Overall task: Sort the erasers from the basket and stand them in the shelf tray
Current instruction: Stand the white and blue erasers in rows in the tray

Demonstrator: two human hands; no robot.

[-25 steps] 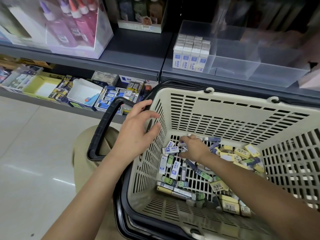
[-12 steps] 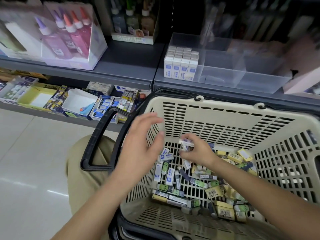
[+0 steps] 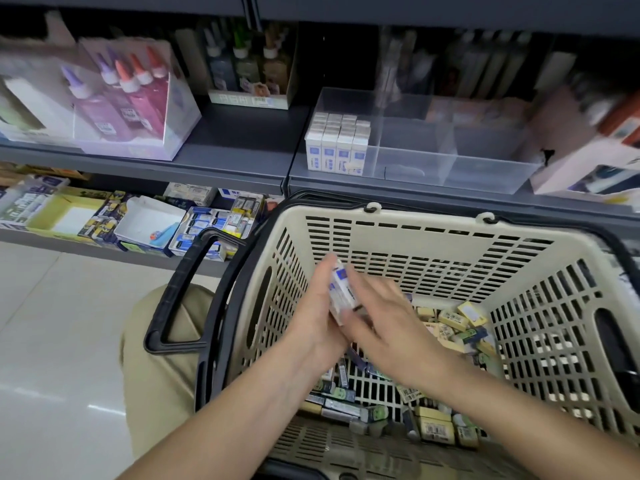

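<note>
Erasers (image 3: 346, 407) lie loose on the floor of the basket (image 3: 433, 244). Dark and green sleeves are nearest the person, and yellow ones are heaped towards the right wall. Both bare forearms come in from the bottom edge and meet above the middle of the basket.

The left hand (image 3: 317, 327) is turned palm inward and cups a small stack of white-and-blue erasers (image 3: 341, 291), with its fingers rising behind the stack. The right hand (image 3: 388, 327) lies against the stack from the other side with its fingers spread. Motion blur hides whether it pinches the stack or only presses flat on it. The stack is lifted clear of the loose pile but is not yet above the rim.

The step in hand looks like gathering one kind of eraser into the left hand before carrying it over. To do it well:

- Use the right hand to square the ends and turn every label the same way.
- Let the left hand close firmly, so that no eraser slips back into the pile.
- Lift the stack straight over the far wall of the basket.

Beyond that wall, on the grey shelf, stands the clear shelf tray (image 3: 485, 168). Its left compartment already holds standing erasers (image 3: 337, 147) of the same white-and-blue kind, upright in tight rows. I think the new ones should go in upright, pressed against that block so it props them.
</note>
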